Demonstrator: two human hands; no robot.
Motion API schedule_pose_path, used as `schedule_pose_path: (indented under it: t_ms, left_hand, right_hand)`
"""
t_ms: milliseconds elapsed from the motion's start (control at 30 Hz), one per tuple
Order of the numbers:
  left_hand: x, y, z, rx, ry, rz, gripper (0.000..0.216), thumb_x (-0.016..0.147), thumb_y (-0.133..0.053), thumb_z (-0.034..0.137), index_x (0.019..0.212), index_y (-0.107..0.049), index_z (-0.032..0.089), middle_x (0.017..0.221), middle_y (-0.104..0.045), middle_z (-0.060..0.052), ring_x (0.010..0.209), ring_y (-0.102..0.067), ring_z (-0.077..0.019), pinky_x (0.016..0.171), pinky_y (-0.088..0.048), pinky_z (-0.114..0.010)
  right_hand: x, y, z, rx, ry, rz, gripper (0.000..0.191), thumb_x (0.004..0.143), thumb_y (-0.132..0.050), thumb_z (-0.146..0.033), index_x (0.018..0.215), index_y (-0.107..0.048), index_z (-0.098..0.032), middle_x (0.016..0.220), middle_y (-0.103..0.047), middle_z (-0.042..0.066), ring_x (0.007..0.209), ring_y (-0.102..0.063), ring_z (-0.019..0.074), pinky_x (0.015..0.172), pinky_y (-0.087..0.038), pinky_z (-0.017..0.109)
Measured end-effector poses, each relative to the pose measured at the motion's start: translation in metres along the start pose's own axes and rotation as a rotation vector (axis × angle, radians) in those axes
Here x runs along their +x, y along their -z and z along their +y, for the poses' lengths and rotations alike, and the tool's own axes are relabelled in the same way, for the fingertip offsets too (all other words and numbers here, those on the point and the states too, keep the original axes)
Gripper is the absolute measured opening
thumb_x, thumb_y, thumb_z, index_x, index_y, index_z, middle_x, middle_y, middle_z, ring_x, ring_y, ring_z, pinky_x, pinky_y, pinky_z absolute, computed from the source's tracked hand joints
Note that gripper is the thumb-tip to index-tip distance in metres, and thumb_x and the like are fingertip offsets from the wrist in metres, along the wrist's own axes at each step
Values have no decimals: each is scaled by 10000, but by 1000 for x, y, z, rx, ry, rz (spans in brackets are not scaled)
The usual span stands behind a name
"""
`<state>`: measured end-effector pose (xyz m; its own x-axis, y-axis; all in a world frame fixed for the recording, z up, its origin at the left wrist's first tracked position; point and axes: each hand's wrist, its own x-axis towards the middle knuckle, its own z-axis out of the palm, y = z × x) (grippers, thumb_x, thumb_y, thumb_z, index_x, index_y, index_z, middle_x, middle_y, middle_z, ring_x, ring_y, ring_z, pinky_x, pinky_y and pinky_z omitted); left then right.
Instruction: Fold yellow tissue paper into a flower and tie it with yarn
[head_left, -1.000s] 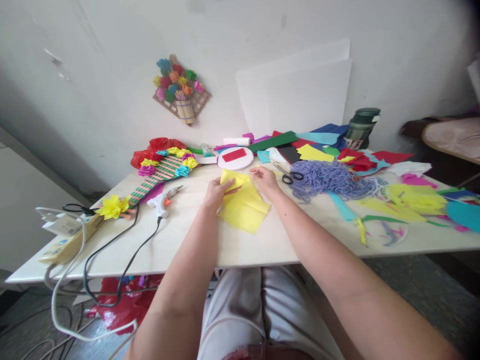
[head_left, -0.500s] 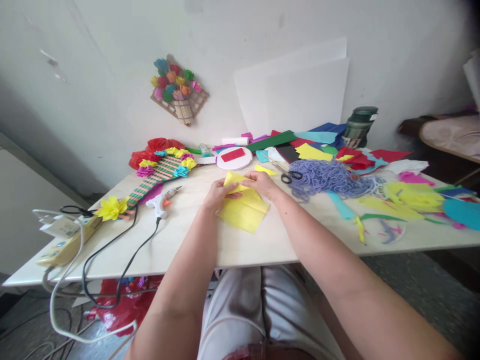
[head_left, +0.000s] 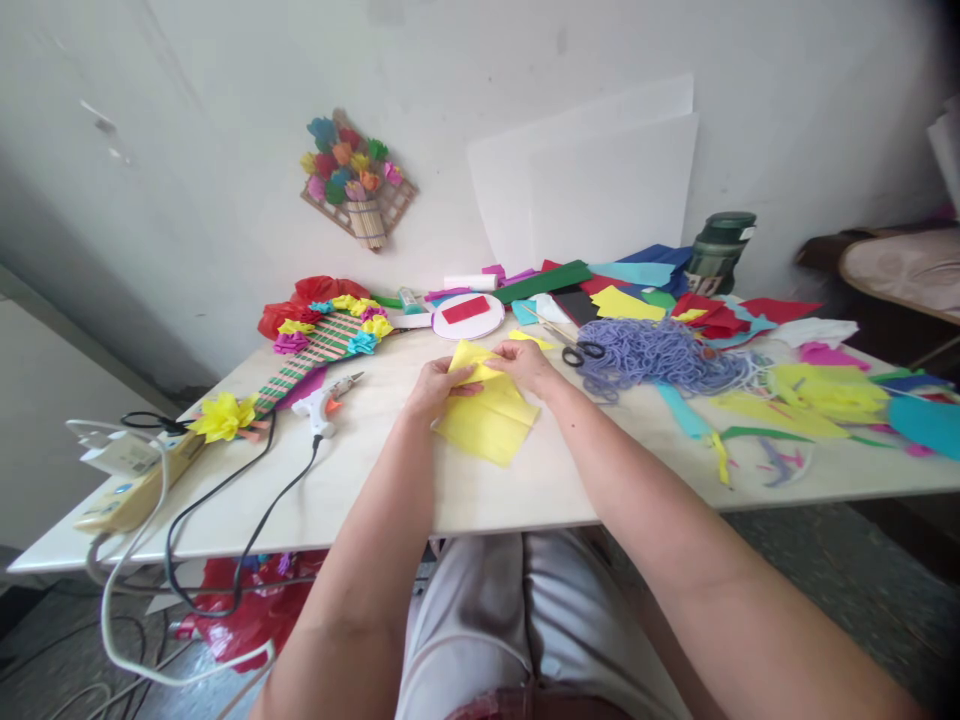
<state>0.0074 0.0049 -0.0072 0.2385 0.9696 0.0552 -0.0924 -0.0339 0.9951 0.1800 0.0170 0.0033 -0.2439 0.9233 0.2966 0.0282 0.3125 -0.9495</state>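
Note:
A sheet of yellow crepe paper (head_left: 491, 428) is held up between both hands, just above the middle of the table (head_left: 390, 470). My left hand (head_left: 435, 388) pinches its left side near the top, thumb over the paper. On the opposite side my right hand (head_left: 525, 366) grips the upper right part between thumb and fingers. The lower part of the paper hangs toward me, creased. Beyond the hands lies a white oval disc (head_left: 489, 325) with a red rectangle (head_left: 465, 309) on it. Black-handled scissors (head_left: 583, 354) rest to the right of my right hand.
To the left lie a glue gun (head_left: 319, 405), a flower-trimmed woven piece (head_left: 322, 350) and a power strip (head_left: 142, 490) with cables over the table edge. Purple yarn (head_left: 660, 352), paper scraps (head_left: 810, 400) and a dark green bottle (head_left: 720, 255) take up the right side.
Almost nothing differs. Both hands keep hold of the yellow paper in the same place, with only a slight shift of the fingers.

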Motion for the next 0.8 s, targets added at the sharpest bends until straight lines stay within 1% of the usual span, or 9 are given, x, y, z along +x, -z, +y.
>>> schedule_pose_path:
  t_ms: [133,200,333,400,500,600,700,800]
  left_hand:
    - [0,0,0,29,-30,18,423,577,-731,336,923,-643,109,790,-675,-80,674,-650,-189,568,-525,-245]
    - [-1,-1,1,52,-50,21,422,574,-731,350,906,-644,105,780,-673,-78,673,-650,-189,579,-526,-250]
    - [-2,-2,3,66,-54,14,432,579,-723,387,881,-632,92,729,-666,-75,636,-648,-180,570,-523,-243]
    - [-2,-3,4,27,-37,28,445,617,-685,436,881,-611,85,688,-659,-80,609,-646,-177,557,-520,-242]
    - [-3,-3,6,-42,26,60,478,665,-620,497,899,-574,83,638,-652,-96,576,-644,-185,535,-514,-249]
    - [-4,-4,8,-33,59,50,445,645,-656,460,877,-571,89,649,-658,-103,563,-641,-178,516,-501,-233]
    - [-6,-6,9,8,33,53,384,603,-709,390,812,-586,92,664,-663,-95,556,-634,-160,516,-494,-220]
    - [-6,-6,9,32,-1,64,357,586,-723,364,777,-598,90,672,-663,-89,558,-629,-152,525,-492,-223]
  right_hand:
    - [-3,1,-3,9,-5,-48,210,570,-640,-346,622,-560,-159,586,-552,-31,525,-469,96,518,-379,229]
    - [-5,0,-5,-19,-25,-61,241,565,-646,-374,591,-540,-158,541,-503,-43,501,-436,88,490,-347,222]
    - [-6,0,-6,-87,-52,-16,318,549,-655,-414,503,-470,-160,465,-382,-62,461,-362,71,450,-277,214]
    - [-5,1,-5,-71,-55,18,310,547,-655,-411,518,-481,-156,476,-396,-60,469,-372,72,460,-291,215]
    - [-4,1,-5,-8,-59,48,303,551,-646,-417,562,-504,-150,504,-440,-52,486,-398,77,480,-320,218]
    - [-4,1,-7,-26,-29,91,346,547,-644,-442,520,-457,-153,491,-403,-56,483,-367,67,475,-306,212]
    - [-4,1,-10,-74,2,130,384,548,-639,-465,489,-418,-157,483,-357,-60,490,-334,59,475,-290,206]
    - [-4,1,-10,-88,14,134,391,555,-633,-473,487,-416,-156,483,-343,-60,499,-322,59,475,-282,204]
